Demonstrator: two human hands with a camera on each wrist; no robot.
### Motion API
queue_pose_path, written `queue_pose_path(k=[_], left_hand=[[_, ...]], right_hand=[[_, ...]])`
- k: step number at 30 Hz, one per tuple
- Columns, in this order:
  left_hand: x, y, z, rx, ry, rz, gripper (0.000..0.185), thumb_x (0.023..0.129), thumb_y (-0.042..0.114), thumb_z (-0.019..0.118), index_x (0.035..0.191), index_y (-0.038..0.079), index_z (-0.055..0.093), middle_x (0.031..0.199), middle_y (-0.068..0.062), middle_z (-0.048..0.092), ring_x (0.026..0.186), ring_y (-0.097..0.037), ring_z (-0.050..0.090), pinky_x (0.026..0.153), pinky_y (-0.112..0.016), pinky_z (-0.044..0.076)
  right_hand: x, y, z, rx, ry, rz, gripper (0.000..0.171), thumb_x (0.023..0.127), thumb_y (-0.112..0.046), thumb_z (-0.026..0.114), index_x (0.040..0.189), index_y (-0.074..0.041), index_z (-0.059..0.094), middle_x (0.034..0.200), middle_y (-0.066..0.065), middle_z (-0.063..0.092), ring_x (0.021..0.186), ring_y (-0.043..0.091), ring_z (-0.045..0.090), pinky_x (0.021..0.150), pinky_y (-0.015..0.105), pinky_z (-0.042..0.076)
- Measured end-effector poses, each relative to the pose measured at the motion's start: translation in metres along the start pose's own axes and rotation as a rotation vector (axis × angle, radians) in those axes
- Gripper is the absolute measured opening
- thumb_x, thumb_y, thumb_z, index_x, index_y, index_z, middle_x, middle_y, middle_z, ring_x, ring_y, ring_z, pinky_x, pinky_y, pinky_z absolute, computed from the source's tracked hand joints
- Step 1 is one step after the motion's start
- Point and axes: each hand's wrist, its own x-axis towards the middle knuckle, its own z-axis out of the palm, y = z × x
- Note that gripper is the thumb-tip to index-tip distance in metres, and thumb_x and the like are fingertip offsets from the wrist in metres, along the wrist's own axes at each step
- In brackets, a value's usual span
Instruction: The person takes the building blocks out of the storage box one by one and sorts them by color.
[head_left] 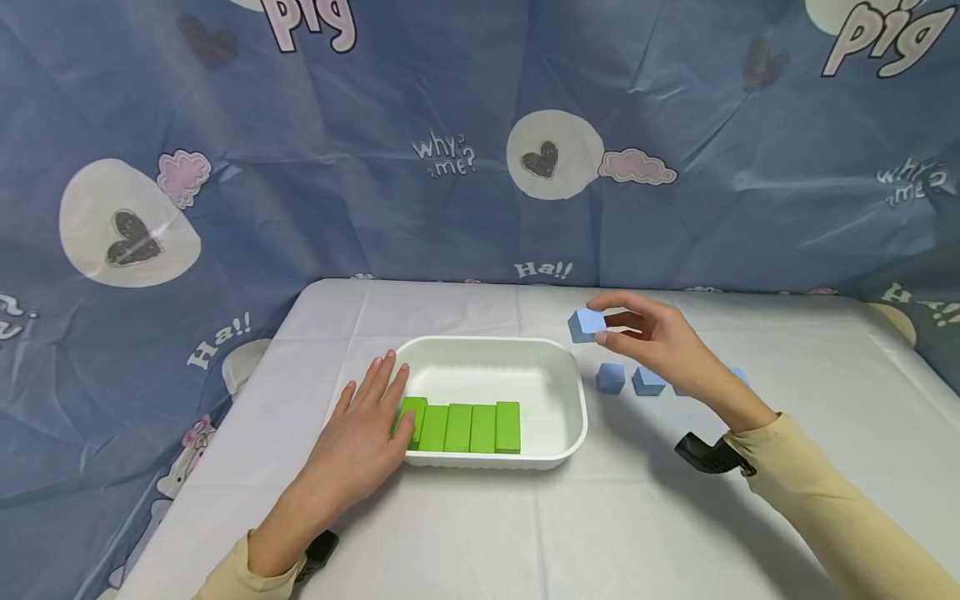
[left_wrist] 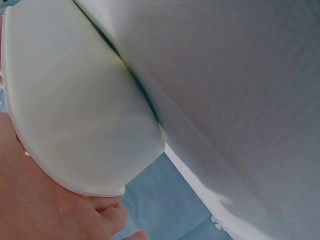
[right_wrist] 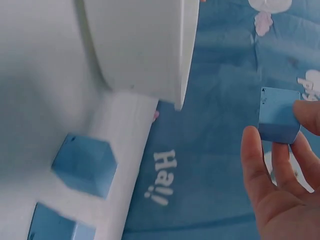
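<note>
Yellowish sleeve cloth (head_left: 251, 575) is covering the left arm, close to us. The left hand (head_left: 356, 446) is resting on the left edge of a white tray (head_left: 551, 408), with its fingers stretching out straight. Five green blocks (head_left: 459, 429) are standing side by side inside, along the near wall. Past the tray, more blue cubes (head_left: 611, 377) are sitting on the white worktop (head_left: 480, 533), some partly hiding behind the right arm. Above them, the right hand (head_left: 652, 333) is pinching one blue cube (head_left: 587, 325) up in the air.
</note>
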Motion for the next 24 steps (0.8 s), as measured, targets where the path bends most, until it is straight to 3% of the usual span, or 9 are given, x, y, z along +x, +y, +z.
queue_pose_path(k=[13,24], left_hand=[[0.001,0.0,0.0,-0.01,0.0,0.0,0.058,0.104,0.032,0.039,0.154,0.003,0.031,0.163,-0.012,0.012,0.15,-0.027,0.008,0.115,-0.056,0.011],[0.001,0.0,0.0,-0.008,0.008,0.007,0.058,0.104,0.031,0.041,0.153,0.003,0.032,0.163,-0.013,0.013,0.149,-0.028,0.009,0.115,-0.057,0.013]], right_hand=[[-0.025,0.014,-0.031,-0.064,0.094,0.044,0.04,0.096,-0.016,0.065,0.135,-0.016,0.058,0.134,0.002,0.057,0.116,0.013,0.061,0.089,0.023,0.05],[-0.053,0.035,-0.064,-0.199,0.141,0.116,0.042,0.098,-0.022,0.063,0.139,-0.021,0.055,0.136,-0.001,0.056,0.11,0.005,0.063,0.084,0.016,0.048]])
